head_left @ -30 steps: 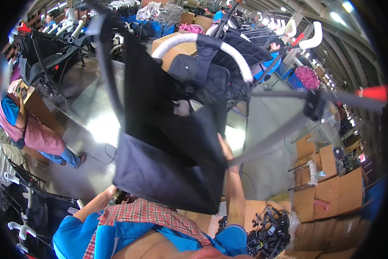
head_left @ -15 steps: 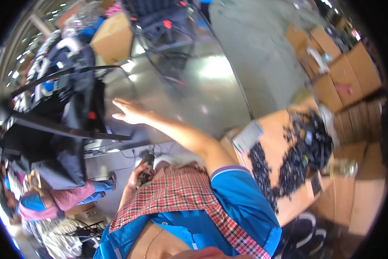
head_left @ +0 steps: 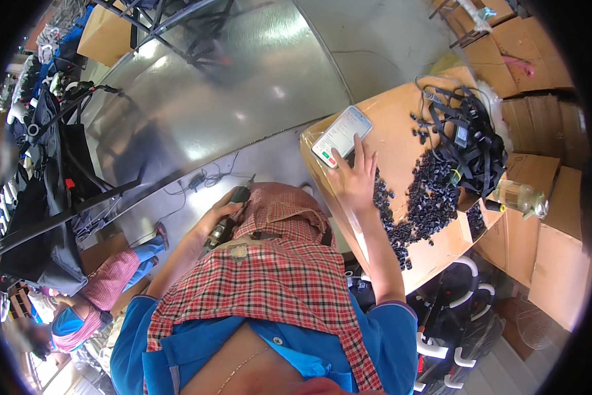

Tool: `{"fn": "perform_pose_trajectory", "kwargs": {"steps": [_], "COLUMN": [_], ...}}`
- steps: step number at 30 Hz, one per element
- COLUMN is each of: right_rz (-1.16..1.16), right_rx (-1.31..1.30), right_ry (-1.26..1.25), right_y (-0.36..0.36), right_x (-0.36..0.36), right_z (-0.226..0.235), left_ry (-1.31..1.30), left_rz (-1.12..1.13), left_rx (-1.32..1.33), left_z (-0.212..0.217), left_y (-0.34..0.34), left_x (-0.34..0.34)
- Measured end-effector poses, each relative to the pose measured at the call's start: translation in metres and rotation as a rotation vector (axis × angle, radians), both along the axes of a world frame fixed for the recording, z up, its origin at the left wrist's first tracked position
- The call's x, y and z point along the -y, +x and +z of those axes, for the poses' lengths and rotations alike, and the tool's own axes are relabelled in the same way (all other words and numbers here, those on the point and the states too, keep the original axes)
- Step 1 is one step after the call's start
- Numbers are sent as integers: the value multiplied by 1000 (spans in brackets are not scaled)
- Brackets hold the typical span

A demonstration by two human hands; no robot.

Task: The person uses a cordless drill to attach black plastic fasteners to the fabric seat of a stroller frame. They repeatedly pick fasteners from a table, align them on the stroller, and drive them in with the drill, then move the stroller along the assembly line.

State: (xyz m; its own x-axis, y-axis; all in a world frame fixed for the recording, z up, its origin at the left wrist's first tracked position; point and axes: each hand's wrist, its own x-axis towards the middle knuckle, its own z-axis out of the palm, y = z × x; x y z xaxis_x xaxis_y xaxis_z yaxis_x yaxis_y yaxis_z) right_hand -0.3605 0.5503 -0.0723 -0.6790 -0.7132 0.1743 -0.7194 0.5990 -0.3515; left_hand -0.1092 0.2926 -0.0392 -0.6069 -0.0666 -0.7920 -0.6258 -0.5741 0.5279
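My left hand (head_left: 221, 212) is wrapped round a dark hand-held power tool (head_left: 223, 230), held beside the checked apron at my waist. My right hand (head_left: 358, 187) is over the left part of the cardboard-topped table (head_left: 389, 122), its fingers spread. Its fingertips are at the lower edge of a flat white device (head_left: 346, 135) with a light face and small green and red patches. Whether they touch it, I cannot tell. Many small black plastic pieces (head_left: 434, 197) lie in heaps right of this hand, and some are partly hidden by the wrist.
A tangle of black straps (head_left: 470, 131) lies on the table's right side, beside a clear bottle (head_left: 523, 199). Ahead is a shiny metal-topped table (head_left: 243, 99) with a black frame (head_left: 177, 26). Black fabric on frames (head_left: 46, 197) stands at left, near another person (head_left: 92, 296).
My right hand has come back from above the metal table to the cardboard-topped table at right. My view has turned, while the left hand still holds the power tool.
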Motion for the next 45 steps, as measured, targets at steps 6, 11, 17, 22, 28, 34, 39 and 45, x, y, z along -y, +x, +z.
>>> {"fn": "perform_pose_trajectory", "kwargs": {"steps": [6,11,17,22,28,34,39,45], "right_rz": [-149,-8,71,65,49,-137,-260,-354], "right_rx": [-174,-65,65,47,-14,-75,-41,-145], "right_ry": [3,-61,-177,-174,-82,-201,-330,-273], "right_y": [-53,-43,3,11,13,17,15,14], "right_x": [-11,-13,-17,-17,-11,5,26,48], "right_z": [-20,-16,-4,-7,-3,9,-2,-2], "left_ry": [-100,27,56,47,33,28,8,49], "left_rz": [-49,232,255,264,217,194,228,333], "left_rx": [78,108,83,106,148,64,29,9], "left_z": [-5,3,14,12,4,4,12,17], "left_y": [5,13,12,11,17,33,51,86], "left_x": [-15,-33,-38,-39,-24,7,50,113]}}
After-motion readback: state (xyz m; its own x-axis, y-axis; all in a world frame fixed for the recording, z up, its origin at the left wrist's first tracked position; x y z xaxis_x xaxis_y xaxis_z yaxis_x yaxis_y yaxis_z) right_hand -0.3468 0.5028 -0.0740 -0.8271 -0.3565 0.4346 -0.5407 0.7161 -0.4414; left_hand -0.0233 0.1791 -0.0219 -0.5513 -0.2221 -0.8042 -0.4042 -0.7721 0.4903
